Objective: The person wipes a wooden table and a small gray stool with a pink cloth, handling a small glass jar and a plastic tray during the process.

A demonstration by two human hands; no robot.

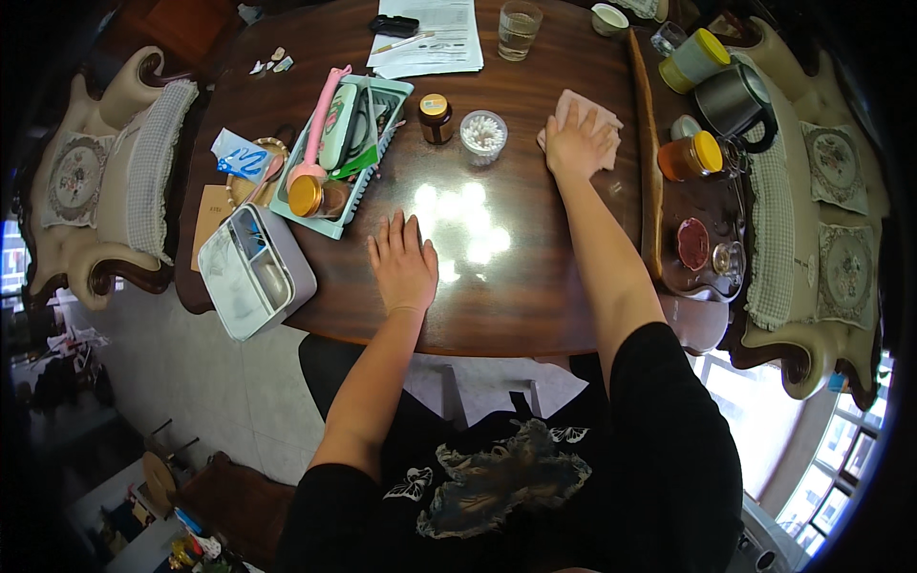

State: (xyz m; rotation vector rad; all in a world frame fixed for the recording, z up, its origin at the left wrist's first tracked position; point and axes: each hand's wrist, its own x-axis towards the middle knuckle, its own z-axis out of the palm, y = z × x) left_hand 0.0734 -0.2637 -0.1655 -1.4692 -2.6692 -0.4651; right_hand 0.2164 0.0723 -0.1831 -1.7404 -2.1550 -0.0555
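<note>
With its fingers spread, my left hand (403,265) lies palm down on the dark wooden table (344,286) and holds nothing. Farther right, my right hand (579,140) holds a folded pink cloth (607,152) flat against the tabletop under its palm and fingers. A clear round tub of cotton swabs (483,135) stands left of the cloth. Next to it is a small brown jar (435,120) with a yellow-gold lid. Closest to my left hand on the left is a white divided box (247,265).
A teal plastic basket (335,225) holds a gold-lidded jar (317,196) and other items. Papers (430,54) and a glass of water (519,32) stand at the far side. Along the right lies a tea tray (648,186) bearing a kettle (731,100) and a honey-coloured jar (680,157).
</note>
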